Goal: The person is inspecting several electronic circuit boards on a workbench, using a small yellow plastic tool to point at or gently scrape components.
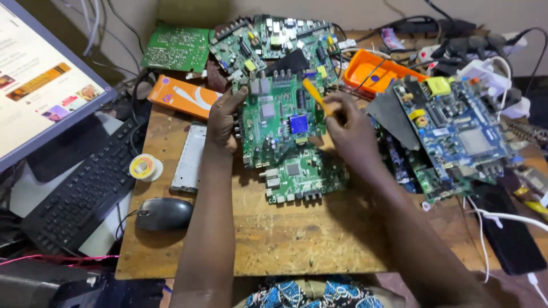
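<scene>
- Gripping the left edge of a green circuit board point(278, 118) at the frame centre, the left hand point(224, 121) is closed on it and holds it tilted above the wooden table point(285, 234).
- Right hand point(348, 128) is closed around a yellow-handled tool point(313, 94), whose tip touches the board.
- A smaller green board point(302, 175) lies just below.
- At left are a computer mouse point(164, 213) and a keyboard point(85, 188).

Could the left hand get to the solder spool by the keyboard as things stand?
Probably yes, once it lets go: the left hand grips the green circuit board, and the solder spool lies on open wood to its left, nothing between.
</scene>
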